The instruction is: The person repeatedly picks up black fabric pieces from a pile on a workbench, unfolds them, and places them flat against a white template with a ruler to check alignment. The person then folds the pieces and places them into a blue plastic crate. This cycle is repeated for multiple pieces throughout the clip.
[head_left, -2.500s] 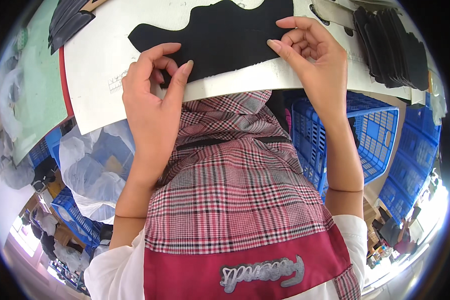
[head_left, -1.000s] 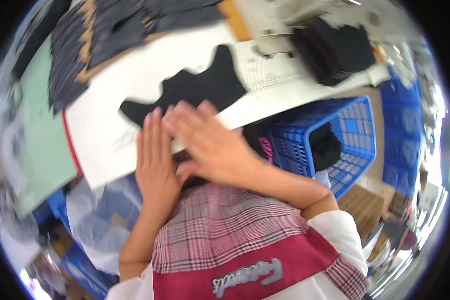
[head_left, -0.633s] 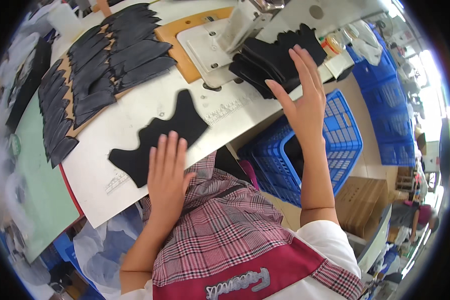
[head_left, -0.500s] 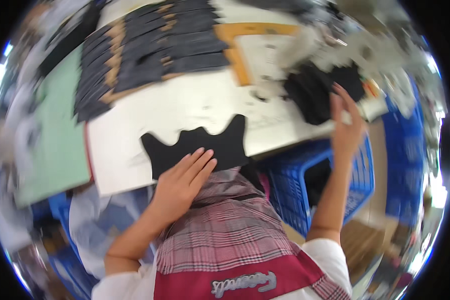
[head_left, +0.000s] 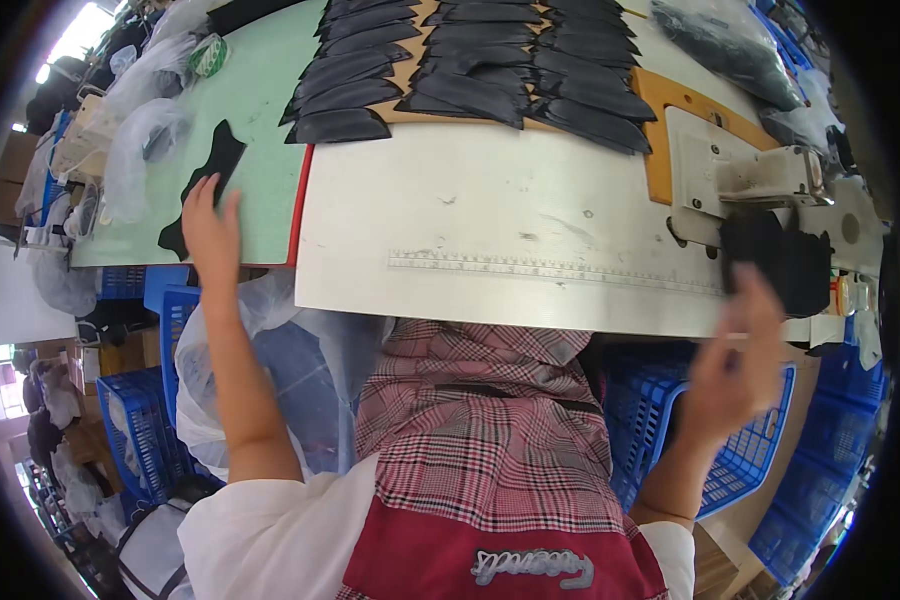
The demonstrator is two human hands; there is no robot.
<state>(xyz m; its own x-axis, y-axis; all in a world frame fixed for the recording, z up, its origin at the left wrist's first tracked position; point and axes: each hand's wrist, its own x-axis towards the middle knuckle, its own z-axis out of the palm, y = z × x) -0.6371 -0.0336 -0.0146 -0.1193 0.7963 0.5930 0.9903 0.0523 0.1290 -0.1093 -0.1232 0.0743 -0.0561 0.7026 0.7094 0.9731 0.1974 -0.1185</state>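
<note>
On the green tabletop at left lies a black cut fabric piece (head_left: 210,170) with a wavy edge. My left hand (head_left: 211,235) is open at its near side, with stretched fingertips touching it. A dark stack of black fabric pieces (head_left: 778,262) sits at the right end of the white table, beside the sewing machine (head_left: 770,180). Just in front of that stack is my right hand (head_left: 738,375), smeared by motion. Whether its fingertips touch the pieces or hold anything, I cannot tell.
Several rows of dark padded pieces (head_left: 475,75) lie on a tan board across the white table (head_left: 450,220). An orange-yellow plate (head_left: 660,130) borders the machine. Blue baskets (head_left: 670,400) stand below the right side. Clear plastic bags (head_left: 310,370) hang below at left.
The black fabric piece that lay under my left hand in front of me is now on the green tabletop, that hand beside it. My right hand has moved nearer my body. The view has shifted leftward.
</note>
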